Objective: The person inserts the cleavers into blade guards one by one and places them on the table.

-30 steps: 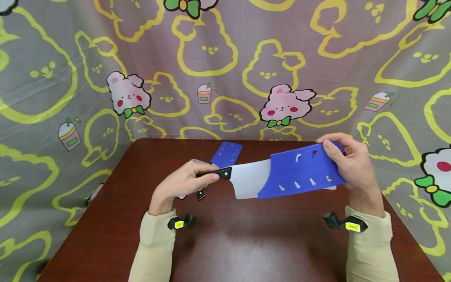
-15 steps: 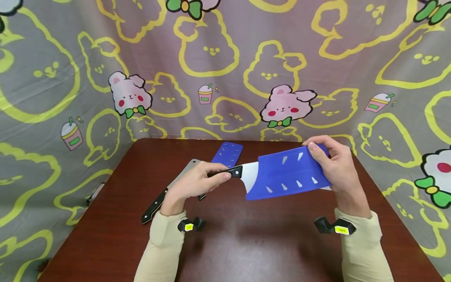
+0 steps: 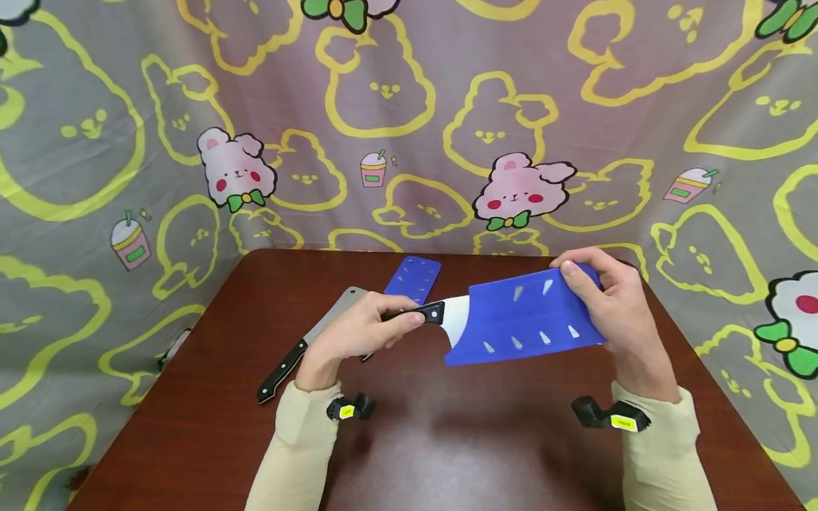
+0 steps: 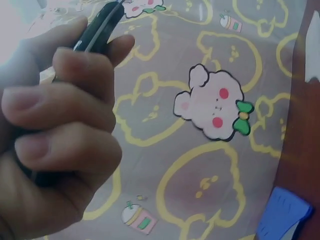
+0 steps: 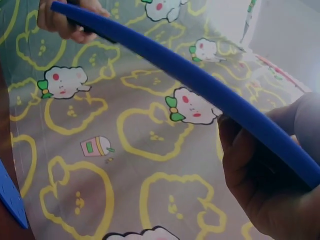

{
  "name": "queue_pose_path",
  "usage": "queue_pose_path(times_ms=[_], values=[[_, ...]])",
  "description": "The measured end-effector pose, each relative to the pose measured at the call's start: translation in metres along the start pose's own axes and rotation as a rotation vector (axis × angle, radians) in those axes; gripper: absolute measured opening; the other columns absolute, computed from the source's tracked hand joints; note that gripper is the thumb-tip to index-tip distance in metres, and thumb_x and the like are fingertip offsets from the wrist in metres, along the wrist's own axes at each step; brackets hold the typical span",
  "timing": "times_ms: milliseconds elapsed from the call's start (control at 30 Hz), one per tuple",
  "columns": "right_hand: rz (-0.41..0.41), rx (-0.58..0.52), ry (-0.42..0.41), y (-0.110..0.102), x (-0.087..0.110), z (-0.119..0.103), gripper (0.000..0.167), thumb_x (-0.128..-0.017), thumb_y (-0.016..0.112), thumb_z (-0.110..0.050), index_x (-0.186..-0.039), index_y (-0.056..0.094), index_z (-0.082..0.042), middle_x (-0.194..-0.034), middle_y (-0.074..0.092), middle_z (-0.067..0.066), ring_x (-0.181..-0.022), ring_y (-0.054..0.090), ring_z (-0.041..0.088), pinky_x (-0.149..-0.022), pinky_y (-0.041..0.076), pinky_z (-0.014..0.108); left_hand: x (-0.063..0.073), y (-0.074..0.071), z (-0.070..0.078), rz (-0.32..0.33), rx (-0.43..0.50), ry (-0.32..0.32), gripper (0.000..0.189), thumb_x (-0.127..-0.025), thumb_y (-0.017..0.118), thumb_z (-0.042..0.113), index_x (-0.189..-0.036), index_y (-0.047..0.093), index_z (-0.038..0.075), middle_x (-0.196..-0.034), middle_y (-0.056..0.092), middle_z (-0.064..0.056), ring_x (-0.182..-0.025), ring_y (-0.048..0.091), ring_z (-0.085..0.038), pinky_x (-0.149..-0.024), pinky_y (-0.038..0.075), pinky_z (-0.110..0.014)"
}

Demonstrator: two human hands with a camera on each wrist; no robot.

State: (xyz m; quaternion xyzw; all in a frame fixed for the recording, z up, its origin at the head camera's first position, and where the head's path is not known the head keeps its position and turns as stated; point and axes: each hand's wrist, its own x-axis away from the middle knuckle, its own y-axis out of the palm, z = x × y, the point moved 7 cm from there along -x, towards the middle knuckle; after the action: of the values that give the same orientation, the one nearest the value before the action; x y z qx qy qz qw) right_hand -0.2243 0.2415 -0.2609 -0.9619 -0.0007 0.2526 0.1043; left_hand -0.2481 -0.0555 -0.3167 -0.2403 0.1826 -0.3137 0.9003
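My left hand (image 3: pixel 367 326) grips the black handle (image 3: pixel 432 313) of a cleaver held up over the table. A blue blade guard (image 3: pixel 527 319) with slanted slots covers most of the blade, leaving a strip of bright metal (image 3: pixel 455 316) beside the handle. My right hand (image 3: pixel 603 298) pinches the guard's far end, thumb on the near face. In the left wrist view the fingers (image 4: pixel 75 110) curl round the dark handle. The right wrist view shows the guard (image 5: pixel 200 82) edge-on, running from the right hand toward the left hand.
Another cleaver (image 3: pixel 281 372) with a black riveted handle lies on the dark red table (image 3: pixel 211 426) at left, partly behind my left hand. A second blue guard (image 3: pixel 414 279) lies near the back edge. A patterned curtain (image 3: pixel 409 142) surrounds the table.
The guard has slid left over the cleaver's blade, so less metal shows. My left hand has shifted right and my right hand left, bringing the other cleaver's handle into sight.
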Motion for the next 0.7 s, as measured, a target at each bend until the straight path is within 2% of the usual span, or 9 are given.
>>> queue_pose_path(times_ms=[100,167,300,467,567,700], values=[[-0.06,-0.056,0.001,0.003,0.0,0.003,0.015,-0.099,0.053,-0.003,-0.108,0.064,0.001,-0.078,0.068,0.002,-0.055,0.069,0.021,-0.044,0.053,0.033,0.003,0.0,0.0,-0.011,-0.004,-0.018,0.021,-0.098,0.061,0.031,-0.081,0.062,0.02,-0.056,0.045,-0.002,-0.041,0.039,-0.014,-0.041,0.032,-0.025],[-0.11,-0.04,0.025,0.007,0.001,0.01,0.015,-0.099,0.053,-0.005,-0.11,0.062,-0.001,-0.081,0.069,0.0,-0.057,0.07,0.022,-0.045,0.054,0.035,0.006,0.001,-0.004,-0.027,0.004,-0.043,0.021,-0.098,0.06,0.032,-0.081,0.061,0.019,-0.057,0.046,-0.002,-0.04,0.038,-0.014,-0.04,0.031,-0.025],[-0.237,0.109,0.108,0.018,0.004,0.031,0.021,-0.099,0.056,-0.013,-0.119,0.058,-0.008,-0.096,0.065,0.002,-0.065,0.072,0.022,-0.052,0.057,0.038,0.011,0.005,-0.022,-0.064,0.015,-0.116,0.024,-0.099,0.059,0.034,-0.082,0.06,0.018,-0.059,0.048,0.0,-0.041,0.037,-0.012,-0.039,0.033,-0.025],[-0.446,0.268,0.239,0.028,0.014,0.065,0.035,-0.098,0.059,-0.027,-0.13,0.049,-0.019,-0.115,0.056,0.014,-0.078,0.068,0.024,-0.061,0.059,0.036,0.014,0.01,-0.046,-0.095,-0.005,-0.183,0.02,-0.098,0.059,0.037,-0.087,0.063,0.021,-0.06,0.051,-0.002,-0.041,0.04,-0.012,-0.041,0.037,-0.025],[-0.529,0.317,0.296,0.032,0.02,0.086,0.036,-0.097,0.061,-0.032,-0.129,0.05,-0.02,-0.114,0.058,0.016,-0.083,0.066,0.023,-0.065,0.058,0.035,0.014,0.015,-0.058,-0.121,-0.012,-0.214,0.018,-0.098,0.06,0.038,-0.091,0.065,0.022,-0.061,0.055,-0.011,-0.042,0.042,-0.011,-0.042,0.038,-0.025],[-0.612,0.385,0.3,0.036,0.026,0.111,0.032,-0.096,0.062,-0.034,-0.124,0.056,-0.019,-0.107,0.063,0.011,-0.085,0.065,0.021,-0.069,0.056,0.032,0.012,0.025,-0.071,-0.161,-0.074,-0.237,0.019,-0.099,0.058,0.036,-0.09,0.064,0.02,-0.063,0.059,-0.017,-0.043,0.046,-0.012,-0.043,0.041,-0.026]])
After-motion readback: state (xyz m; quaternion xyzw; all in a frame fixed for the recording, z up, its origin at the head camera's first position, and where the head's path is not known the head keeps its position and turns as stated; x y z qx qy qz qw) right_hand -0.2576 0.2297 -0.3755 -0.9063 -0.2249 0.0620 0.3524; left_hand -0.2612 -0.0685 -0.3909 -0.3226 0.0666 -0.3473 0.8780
